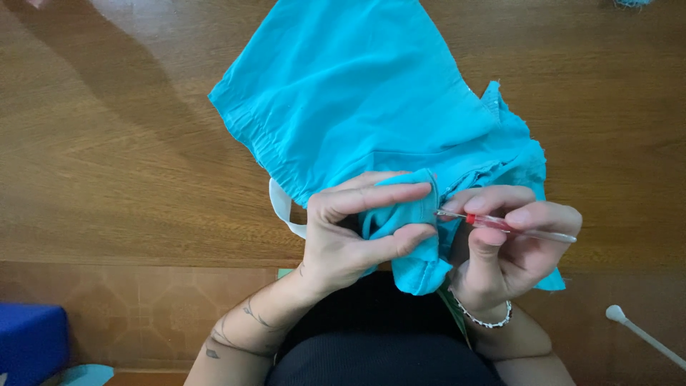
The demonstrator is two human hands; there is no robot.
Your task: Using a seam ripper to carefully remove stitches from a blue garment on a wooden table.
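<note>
Pinching a fold of turquoise garment (357,107) in its grip, the left hand (350,232) holds a seam taut; the right hand (511,246) grips a red-collared seam ripper (500,226), tip at the stitches. Unpicking seems underway; next calls for a careful push. Fabric spreads over the wooden surface (107,143).

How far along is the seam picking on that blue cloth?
Looks done: the turquoise garment has a frayed, loose edge at the right, likely already opened. In hand: the left hand pinches a fold of seam while the right hand holds a seam ripper, tip at the fold. Left: how much stitching remains cannot be seen.
</note>
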